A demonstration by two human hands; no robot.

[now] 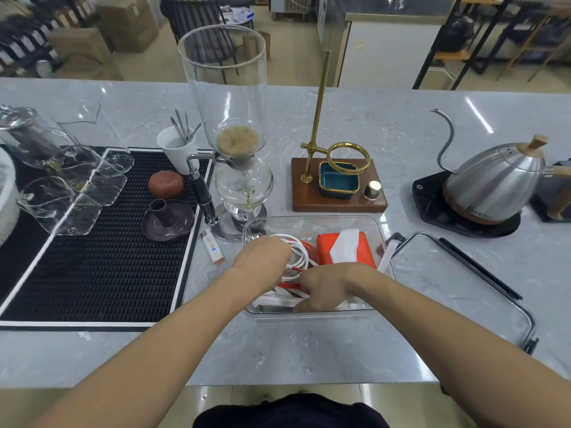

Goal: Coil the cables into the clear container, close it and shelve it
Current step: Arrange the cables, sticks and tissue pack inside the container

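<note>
Both hands in clear container [312, 222] near ctr on grey marble counter [401, 125] | left hand [262, 253] curled on white cable [301, 254] | right hand [324, 287] fingers curled down, grip unclear | lid [457, 285] right | kettle [494, 183] far right | boxes, chairs bkgd

Both my forearms reach forward from the near edge of the counter, bare, converging toward the middle. My left hand [261, 253] is knuckles up, fingers curled down around white cable loops. My right hand [324, 287] sits just beside it, nearer me, palm down, fingers curled and tucked low; what they pinch is hidden. Wrists nearly touching.
</note>
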